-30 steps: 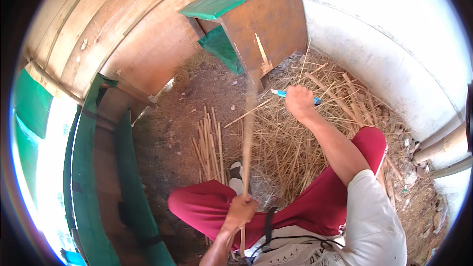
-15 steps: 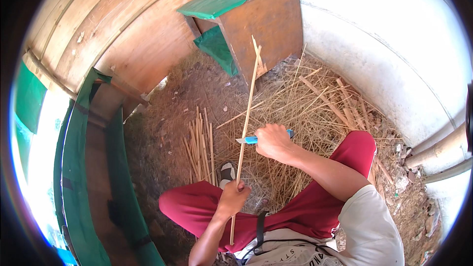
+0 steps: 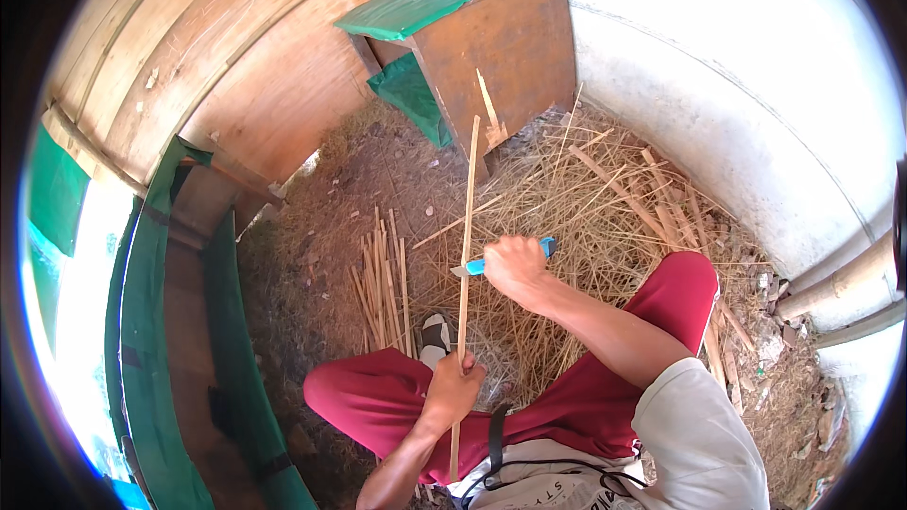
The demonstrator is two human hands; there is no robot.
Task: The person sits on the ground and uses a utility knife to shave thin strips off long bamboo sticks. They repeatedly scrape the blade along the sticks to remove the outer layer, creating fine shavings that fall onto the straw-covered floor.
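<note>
1. Box (image 3: 505,42): brown wooden panels; green sheet (image 3: 413,99) in opening.
2. Slender strip (image 3: 463,307): box's near side; left hand (image 3: 452,390) fingers clamped around it.
3. Blue knife (image 3: 475,267): box's near side; right hand (image 3: 515,267) fingers clamped on handle.

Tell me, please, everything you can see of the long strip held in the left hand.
The strip is long, slender and pale tan, and looks like bamboo or wood. It runs nearly straight, its far end pointing away from the person toward the brown box. The left hand grips it below its middle, leaving a shorter end beneath the fist. Higher up, the blade of the blue knife in the right hand meets it; whether the edge bites in is unclear.
</note>
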